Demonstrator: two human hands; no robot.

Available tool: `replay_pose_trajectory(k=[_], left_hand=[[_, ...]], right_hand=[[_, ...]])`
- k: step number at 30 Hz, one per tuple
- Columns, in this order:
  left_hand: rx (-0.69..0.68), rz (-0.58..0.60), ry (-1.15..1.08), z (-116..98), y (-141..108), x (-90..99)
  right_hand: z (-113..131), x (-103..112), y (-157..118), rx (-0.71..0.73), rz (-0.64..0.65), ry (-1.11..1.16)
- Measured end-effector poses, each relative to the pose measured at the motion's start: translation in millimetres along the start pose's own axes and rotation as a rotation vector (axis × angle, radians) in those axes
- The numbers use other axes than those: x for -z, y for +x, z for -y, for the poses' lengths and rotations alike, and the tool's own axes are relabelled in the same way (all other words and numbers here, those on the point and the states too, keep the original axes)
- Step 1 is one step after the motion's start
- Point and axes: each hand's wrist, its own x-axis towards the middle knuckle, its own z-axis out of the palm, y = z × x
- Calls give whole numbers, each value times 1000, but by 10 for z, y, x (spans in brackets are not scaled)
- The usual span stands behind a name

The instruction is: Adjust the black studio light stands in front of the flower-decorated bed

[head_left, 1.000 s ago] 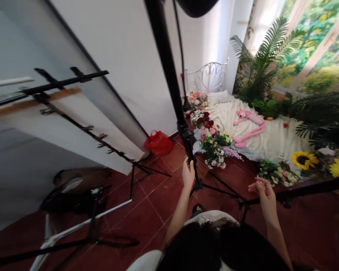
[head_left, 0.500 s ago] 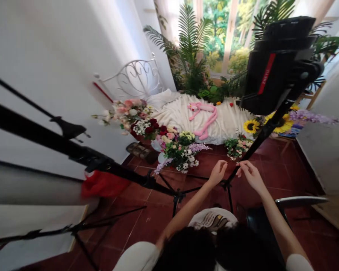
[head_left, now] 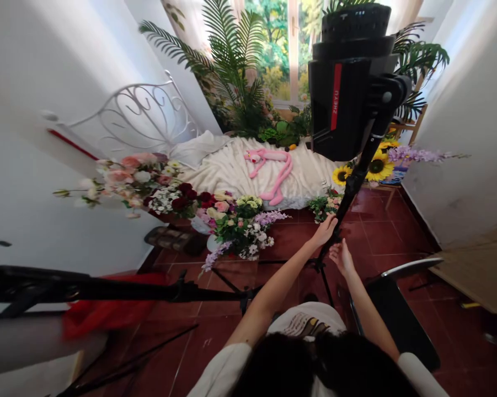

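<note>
Beside the bed [head_left: 304, 171], near side: black light stand [head_left: 346, 207], on red tiled floor [head_left: 380, 237], pole [head_left: 363, 166] slanting across the view.
Pole top: carries studio light [head_left: 329, 99], black, red stripe, lettered ZHEYU.
Left hand [head_left: 323, 231]: touches pole, fingers up against it; cannot tell whether closed round it.
Right hand [head_left: 342, 259]: just beside pole, lower down, half open with fingers loosely curled; cannot tell if touching.
Hands, mutual: apart but near, either side of pole.
Bed dressing: cream cover [head_left: 215, 171], rumpled; silver scrolled headboard [head_left: 149, 105] at left end.
Pink plush toy [head_left: 277, 165]: lies on cover, long legs bent toward near edge.
Flowers [head_left: 227, 220]: massed along bed's near side; sunflowers [head_left: 378, 165] right of pole.
Palm [head_left: 227, 49]: behind bed, fronds up against window scene [head_left: 273, 33].
Second stand [head_left: 119, 288]: crosses lower left, over blurred red bag [head_left: 107, 315].
Chair [head_left: 409, 325]: dark seat, to right of right hand.
</note>
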Motion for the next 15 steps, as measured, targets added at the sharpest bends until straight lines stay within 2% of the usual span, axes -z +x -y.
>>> replay_pose_trajectory(k=[4, 7, 12, 15], left_hand=[[22, 28, -18, 98, 45, -122], [43, 5, -37, 133, 38, -160], [77, -72, -62, 181, 39, -225], [94, -115, -59, 224, 53, -284]], right_hand=[[8, -46, 114, 45, 146, 76], [1, -52, 103, 56, 216, 232], [-36, -86, 115, 108, 214, 512], [-61, -134, 213, 154, 165, 546]])
